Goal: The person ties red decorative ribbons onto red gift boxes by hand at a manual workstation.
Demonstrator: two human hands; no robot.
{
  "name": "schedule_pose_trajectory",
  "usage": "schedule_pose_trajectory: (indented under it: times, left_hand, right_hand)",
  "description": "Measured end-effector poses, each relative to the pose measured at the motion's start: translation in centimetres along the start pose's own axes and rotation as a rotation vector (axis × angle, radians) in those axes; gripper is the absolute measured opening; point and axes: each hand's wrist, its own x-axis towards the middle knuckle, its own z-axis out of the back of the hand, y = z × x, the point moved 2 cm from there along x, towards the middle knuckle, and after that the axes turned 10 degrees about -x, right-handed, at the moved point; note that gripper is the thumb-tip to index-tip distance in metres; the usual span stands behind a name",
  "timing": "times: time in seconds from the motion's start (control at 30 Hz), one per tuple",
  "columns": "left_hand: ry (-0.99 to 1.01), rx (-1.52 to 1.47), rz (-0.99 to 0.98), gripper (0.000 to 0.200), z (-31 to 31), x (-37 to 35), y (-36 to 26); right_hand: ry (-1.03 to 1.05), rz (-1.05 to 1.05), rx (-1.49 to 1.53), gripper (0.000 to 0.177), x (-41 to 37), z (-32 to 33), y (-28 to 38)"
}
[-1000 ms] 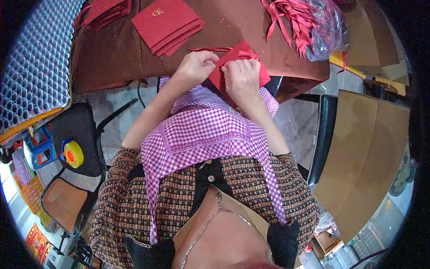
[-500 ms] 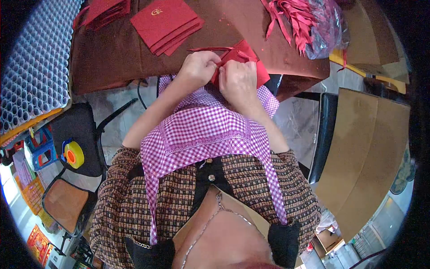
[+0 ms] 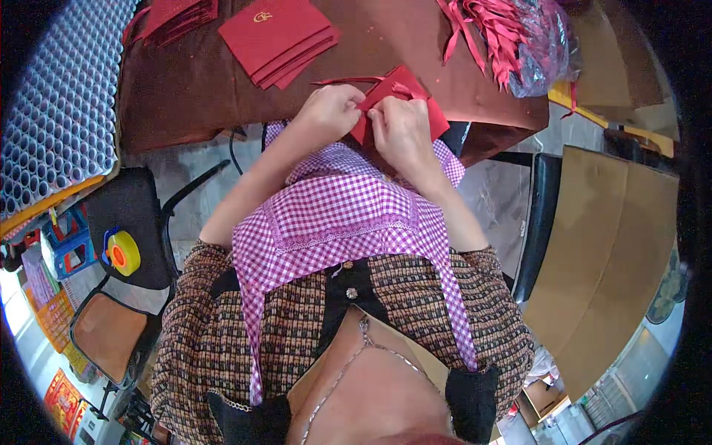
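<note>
My left hand (image 3: 328, 111) and my right hand (image 3: 401, 127) meet at the near edge of the brown table (image 3: 185, 96), both pinching a red paper bag (image 3: 404, 87) and a thin red ribbon (image 3: 343, 80) at its top. The bag is tilted and partly hidden by my right hand. A stack of flat red bags with a gold mark (image 3: 278, 37) lies further back on the table. A clear plastic bag of red ribbons (image 3: 512, 37) sits at the table's far right.
A second pile of red bags (image 3: 174, 16) is at the back left. A blue tray of tubes (image 3: 55, 111) stands at the left. A black chair (image 3: 126, 222) holds a yellow tape roll (image 3: 121, 252). Brown cardboard sheets (image 3: 608, 252) lean at the right.
My hands stay together on the red bag; the fingers shifted slightly and the bag tipped a little between the frames.
</note>
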Motion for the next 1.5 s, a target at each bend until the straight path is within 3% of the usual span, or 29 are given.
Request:
schedule_pose_trajectory:
  times: [0.13, 0.43, 0.53, 0.6, 0.7, 0.87, 1.03, 1.1, 1.23, 1.33, 1.4, 1.5]
  left_hand:
    - [0.060, 0.083, 0.060, 0.025, 0.2, 0.2, 0.1]
    - [0.035, 0.073, -0.071, 0.022, -0.3, 0.1, -1.2]
    - [0.042, 0.102, -0.120, 0.022, -0.5, 0.1, -1.0]
    - [0.030, -0.017, -0.016, 0.022, -0.3, -0.3, -1.2]
    - [0.069, 0.022, 0.003, 0.023, 0.2, -0.3, -2.2]
    - [0.128, 0.097, -0.049, 0.025, 0.3, 0.0, -2.2]
    - [0.201, 0.139, 0.029, 0.024, 0.4, 0.1, -2.7]
    - [0.154, 0.077, -0.083, 0.023, 0.4, -0.1, -2.5]
    - [0.169, 0.069, -0.126, 0.022, 0.4, 0.1, -2.3]
    - [0.244, 0.008, -0.097, 0.021, 1.3, 0.5, -2.0]
    - [0.327, 0.130, -0.257, 0.020, 1.9, 1.0, -2.1]
    - [0.407, 0.170, -0.256, 0.020, 1.7, 1.5, -1.9]
  right_hand:
    - [-0.036, 0.052, -0.041, 0.016, 0.0, -0.1, 0.3]
    - [-0.026, 0.182, -0.244, 0.007, 0.1, 0.9, 1.8]
    - [0.005, 0.115, -0.124, 0.008, -0.1, 0.5, 1.0]
    - [0.118, 0.001, 0.030, 0.012, 0.0, 0.7, 0.3]
    - [0.167, 0.043, -0.020, 0.014, 0.4, 3.0, 0.4]
    - [-0.055, 0.205, -0.106, 0.027, 1.7, 5.5, -0.3]
    - [0.165, 0.317, -0.102, 0.033, 2.2, 5.6, -0.4]
    - [0.132, 0.328, -0.093, 0.034, 2.5, 5.4, -0.9]
    - [0.159, 0.311, -0.053, 0.025, 2.7, 4.8, -1.5]
    - [0.138, 0.319, -0.024, 0.019, 2.7, 4.7, -1.4]
    - [0.126, 0.325, -0.012, 0.017, 2.7, 4.6, -1.3]
    - [0.118, 0.342, -0.017, 0.017, 2.7, 4.4, -1.2]
